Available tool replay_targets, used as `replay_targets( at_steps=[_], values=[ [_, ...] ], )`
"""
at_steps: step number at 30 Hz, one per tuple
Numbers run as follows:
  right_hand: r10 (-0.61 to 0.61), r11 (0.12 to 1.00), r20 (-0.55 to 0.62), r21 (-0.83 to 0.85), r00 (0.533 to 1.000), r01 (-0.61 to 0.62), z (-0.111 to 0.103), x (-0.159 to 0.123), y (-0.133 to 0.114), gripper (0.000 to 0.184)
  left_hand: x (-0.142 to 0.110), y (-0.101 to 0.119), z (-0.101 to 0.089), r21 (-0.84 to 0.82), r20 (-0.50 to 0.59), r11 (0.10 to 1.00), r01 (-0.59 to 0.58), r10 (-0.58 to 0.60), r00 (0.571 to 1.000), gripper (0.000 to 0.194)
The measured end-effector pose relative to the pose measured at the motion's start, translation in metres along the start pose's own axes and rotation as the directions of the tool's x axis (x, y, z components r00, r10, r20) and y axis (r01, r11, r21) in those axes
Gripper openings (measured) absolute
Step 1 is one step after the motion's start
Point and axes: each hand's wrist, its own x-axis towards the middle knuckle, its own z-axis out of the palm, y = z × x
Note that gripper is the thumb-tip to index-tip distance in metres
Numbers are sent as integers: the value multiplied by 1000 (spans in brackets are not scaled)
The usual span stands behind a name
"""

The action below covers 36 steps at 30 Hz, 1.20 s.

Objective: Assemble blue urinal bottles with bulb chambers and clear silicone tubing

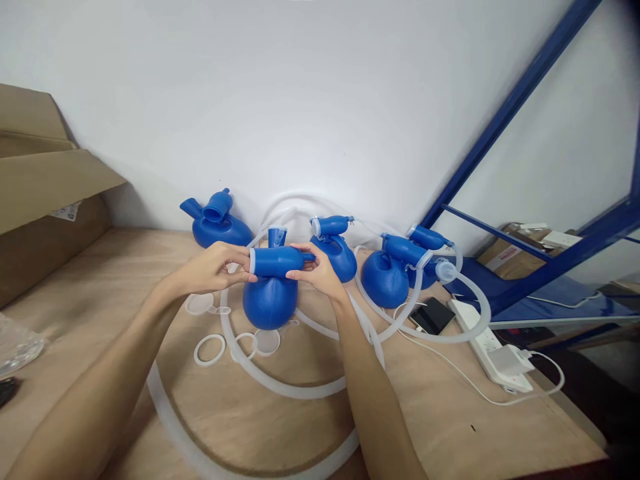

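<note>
My left hand [223,270] grips the white rim ring at the wide end of a blue plastic funnel cup [276,261]. On the narrow spout end, the fingers of my right hand [320,272] are closed. The cup lies sideways in front of a round-bellied blue bottle [270,307]; whether they touch I cannot tell. Behind it rises the bottle's neck [277,236]. On the table below are a loose white ring [197,352], a translucent cap [267,341] partly overlapping another ring, and a second cap [199,304] near my left wrist.
Several blue bottles with cups stand around, one at back left [223,232], others rightward [385,283]. A long translucent hose [300,392] loops across the wooden table. At right are a phone [433,315], power strip [487,340] and blue shelf frame [515,110]; a cardboard box [50,193] stands left.
</note>
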Motion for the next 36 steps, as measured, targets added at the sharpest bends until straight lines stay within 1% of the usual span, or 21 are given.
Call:
replay_targets(
  at_steps=[1, 3, 5, 6, 7, 9, 12, 13, 15, 17, 19, 20, 22, 23, 24, 25, 26, 28, 30, 33, 36],
  values=[
    [6, 1000, -8, 5, 1000, -5, -2, -1, 1, 64, -2, 0, -3, -35, -1, 999, 32, -32, 999, 49],
    [17, 1000, -59, 19, 998, -16, -5, -1, 4, 63, -7, -4, -8, -86, -56, 994, 73, -78, 995, 50],
    [31, 999, -116, 34, 993, -27, -9, -2, 7, 62, -11, -11, -12, -59, -114, 993, 99, -105, 988, 47],
    [35, 999, -133, 38, 990, -30, -11, -2, 9, 62, -12, -15, -13, -23, -114, 993, 120, -122, 986, 44],
    [39, 999, -135, 40, 990, -34, -13, -2, 9, 62, -13, -19, -13, 15, -86, 989, 148, -147, 985, 40],
    [44, 998, -124, 41, 991, -39, -16, -2, 10, 62, -12, -29, -11, 53, 45, 976, 213, -215, 976, 31],
    [55, 996, -135, 73, 989, -46, -20, -3, 11, 62, -11, -43, -1, 35, 253, 953, 302, -301, 920, 22],
    [59, 995, -146, 91, 988, -46, -21, -3, 12, 62, -10, -47, 3, 29, 288, 946, 322, -316, 904, 20],
    [62, 990, -169, 133, 984, -40, -22, -3, 15, 64, -9, -52, 7, 28, 304, 939, 344, -336, 892, 20],
    [74, 984, -178, 173, 981, -43, -22, -2, 18, 67, -7, -53, 8, 34, 293, 938, 344, -338, 894, 26],
    [114, 974, -169, 216, 979, -76, -21, -2, 20, 68, -5, -50, 9, 10, 246, 951, 310, -302, 921, 35],
    [137, 967, -158, 236, 978, -97, -20, -2, 20, 68, -4, -47, 9, -15, 196, 958, 287, -278, 940, 43],
    [157, 959, -126, 256, 980, -121, -17, -2, 19, 65, -2, -38, 12, -78, 60, 968, 241, -236, 970, 68],
    [146, 961, -108, 252, 983, -115, -15, -2, 17, 62, -1, -33, 14, -115, 4, 968, 224, -225, 974, 83],
    [125, 966, -90, 238, 988, -101, -12, -2, 15, 59, 1, -27, 17, -156, -28, 965, 213, -220, 975, 95],
    [99, 973, -71, 217, 993, -82, -9, -1, 14, 55, 2, -22, 19, -197, -43, 959, 203, -215, 976, 101],
    [74, 980, -55, 190, 996, -62, -6, 0, 12, 52, 3, -17, 21, -231, -48, 954, 192, -208, 977, 102],
    [34, 990, -34, 138, 999, -29, 0, 1, 10, 50, 5, -11, 24, -266, -58, 947, 182, -204, 977, 90],
    [4, 995, -11, 97, 1000, -3, 5, 2, 12, 56, 7, -9, 26, -268, -72, 946, 183, -208, 975, 79],
    [-4, 995, 105, 100, 994, -6, 7, 2, 17, 79, 9, -15, 30, -333, -69, 920, 206, -242, 968, 77],
    [-6, 987, 243, 159, 970, -34, 2, 1, 21, 105, 10, -28, 37, -453, -62, 857, 244, -303, 951, 78]
  ],
)
